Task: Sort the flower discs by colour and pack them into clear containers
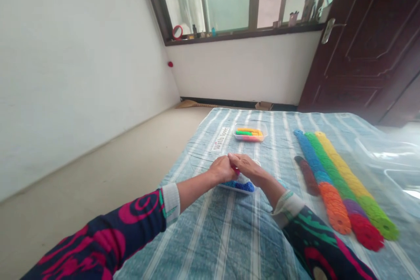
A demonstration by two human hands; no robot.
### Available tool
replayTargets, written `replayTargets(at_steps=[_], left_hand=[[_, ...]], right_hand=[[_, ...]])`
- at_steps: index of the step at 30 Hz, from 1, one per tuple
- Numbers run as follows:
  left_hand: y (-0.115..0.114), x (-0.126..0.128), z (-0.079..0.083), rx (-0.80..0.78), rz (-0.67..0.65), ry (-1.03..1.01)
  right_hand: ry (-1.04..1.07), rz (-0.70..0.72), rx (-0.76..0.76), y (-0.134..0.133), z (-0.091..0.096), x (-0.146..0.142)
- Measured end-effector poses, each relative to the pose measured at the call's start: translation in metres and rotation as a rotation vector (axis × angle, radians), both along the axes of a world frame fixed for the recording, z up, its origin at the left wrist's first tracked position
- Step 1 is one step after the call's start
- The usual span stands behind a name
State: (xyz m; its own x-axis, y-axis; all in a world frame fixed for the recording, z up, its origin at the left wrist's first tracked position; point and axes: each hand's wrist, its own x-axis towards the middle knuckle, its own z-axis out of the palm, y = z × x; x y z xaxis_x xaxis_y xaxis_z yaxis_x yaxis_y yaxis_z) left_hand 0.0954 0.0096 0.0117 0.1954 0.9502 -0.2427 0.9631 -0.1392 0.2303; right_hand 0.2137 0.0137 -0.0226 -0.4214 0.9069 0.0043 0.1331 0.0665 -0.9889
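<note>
My left hand (222,169) and my right hand (246,167) meet over a clear plastic box (254,190), their fingers closed against each other. A small magenta piece (236,170) shows between them, mostly covered by the fingers; it looks like plastic discs, though its exact shape is hidden. Inside the box below lie rows of blue discs (244,185). Farther back on the bed stands a second clear box (251,138), which has yellow, orange, green and pinkish rows in it.
On the right, long rows of notched plastic discs lie side by side: yellow to lime (349,170), green to red (344,192), blue to orange (323,179). A short brown row (306,175) is beside them. Clear containers (390,148) stand at the far right on the striped bedcover (193,227).
</note>
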Motion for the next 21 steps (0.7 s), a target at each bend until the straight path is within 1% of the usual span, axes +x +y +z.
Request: replayTargets(at_steps=[3, 6, 10, 15, 19, 21], left_hand=[[-0.004, 0.002, -0.003, 0.0, 0.038, 0.031], [-0.009, 0.003, -0.006, 0.038, 0.02, 0.056], [-0.015, 0.003, -0.006, 0.084, -0.039, 0.108], [-0.021, 0.0, 0.001, 0.03, -0.133, 0.148], [-0.016, -0.006, 0.004, 0.014, -0.188, 0.152], [-0.01, -0.011, 0.005, 0.012, -0.218, 0.105]], right_hand=[[0.011, 0.013, -0.01, -0.005, 0.001, 0.003], [0.02, 0.028, 0.0, -0.01, 0.006, 0.005], [0.019, 0.041, -0.029, -0.01, 0.006, 0.004], [-0.013, -0.003, -0.08, -0.006, 0.001, 0.003], [-0.059, 0.012, -0.056, -0.006, -0.001, 0.003], [-0.066, 0.029, -0.056, -0.006, -0.001, 0.002]])
